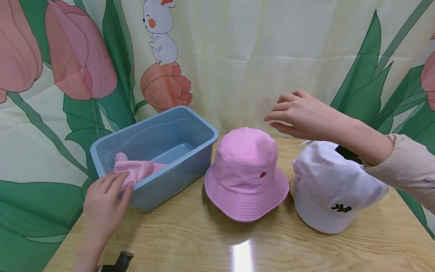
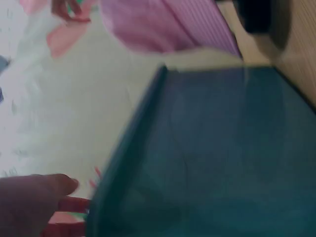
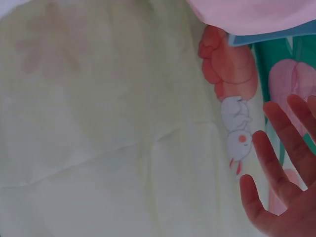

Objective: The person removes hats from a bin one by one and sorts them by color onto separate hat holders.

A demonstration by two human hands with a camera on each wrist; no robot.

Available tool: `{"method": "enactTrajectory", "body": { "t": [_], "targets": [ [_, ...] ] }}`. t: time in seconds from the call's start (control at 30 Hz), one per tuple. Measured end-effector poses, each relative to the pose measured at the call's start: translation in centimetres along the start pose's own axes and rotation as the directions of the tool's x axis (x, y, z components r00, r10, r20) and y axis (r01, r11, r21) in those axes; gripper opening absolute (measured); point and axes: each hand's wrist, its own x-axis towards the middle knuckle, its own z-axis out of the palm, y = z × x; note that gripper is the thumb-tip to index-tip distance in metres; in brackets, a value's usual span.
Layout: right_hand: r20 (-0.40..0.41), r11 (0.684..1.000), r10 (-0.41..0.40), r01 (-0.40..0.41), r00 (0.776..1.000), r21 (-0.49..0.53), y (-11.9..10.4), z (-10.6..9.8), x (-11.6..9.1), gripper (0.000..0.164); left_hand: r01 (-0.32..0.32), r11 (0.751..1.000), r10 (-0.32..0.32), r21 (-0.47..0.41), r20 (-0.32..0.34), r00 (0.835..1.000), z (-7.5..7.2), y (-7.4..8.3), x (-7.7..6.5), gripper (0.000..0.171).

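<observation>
My left hand (image 1: 105, 202) is at the near left rim of a blue plastic bin (image 1: 183, 166), its fingers loosely bent at the edge. Inside the bin, right by those fingertips, lies a soft pink cloth item (image 1: 136, 168) with a round knob on top. In the left wrist view, thumb and fingers show beside the bin wall (image 2: 212, 148). My right hand (image 1: 299, 115) is raised in the air, holding nothing, its fingers spread in the right wrist view. Below it stand a pink bucket hat (image 1: 246, 170) with a small strawberry and a white baseball cap (image 1: 326, 189) with a dark logo.
The wooden table (image 1: 190, 241) carries the bin at left, the bucket hat in the middle and the cap at right. A tan edge peeks out beside the cap. Behind them hangs a curtain (image 1: 238, 68) printed with tulips and a white rabbit.
</observation>
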Motion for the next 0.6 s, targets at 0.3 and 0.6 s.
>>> {"method": "enactTrajectory", "body": {
  "t": [0.3, 0.6],
  "targets": [
    [0.043, 0.996, -0.082, 0.083, 0.996, -0.025, -3.3, 0.3, 10.2, 0.019, 0.175, 0.985, -0.174, -0.005, 0.076, 0.982, 0.0, -3.2, -1.5, 0.039],
    [0.229, 0.935, -0.277, 0.317, 0.933, -0.16, -9.6, 4.5, 19.8, 0.024, 0.209, 0.975, -0.221, 0.078, 0.195, 0.956, 0.5, -3.4, -2.3, 0.052]
  ]
}}
